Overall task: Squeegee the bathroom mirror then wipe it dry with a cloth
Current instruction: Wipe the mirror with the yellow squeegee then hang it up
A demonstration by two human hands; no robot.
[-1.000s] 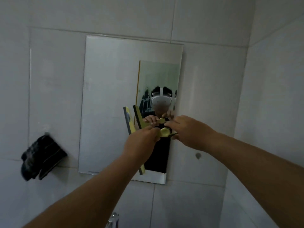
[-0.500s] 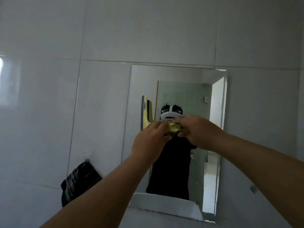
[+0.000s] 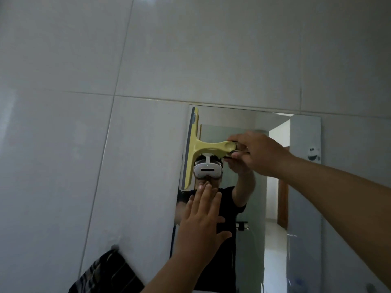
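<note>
Wall (image 3: 190,49): large pale grey glossy tiles, thin grout lines are seen;
Sticker (image 3: 312,152): small black-and-white figure, seen near the upper right;
Fitting (image 3: 370,286): small, round, wall-mounted; lower right corner

Large glossy pale-grey wall tiles (image 3: 190,49) with thin grout lines, lit softly; reflected bright white doorway (image 3: 277,176) beside brown wooden door (image 3: 283,205).

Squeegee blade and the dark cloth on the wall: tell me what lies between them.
Head view: only bare white tile wall and the mirror's left edge lie between squeegee and cloth.
</note>
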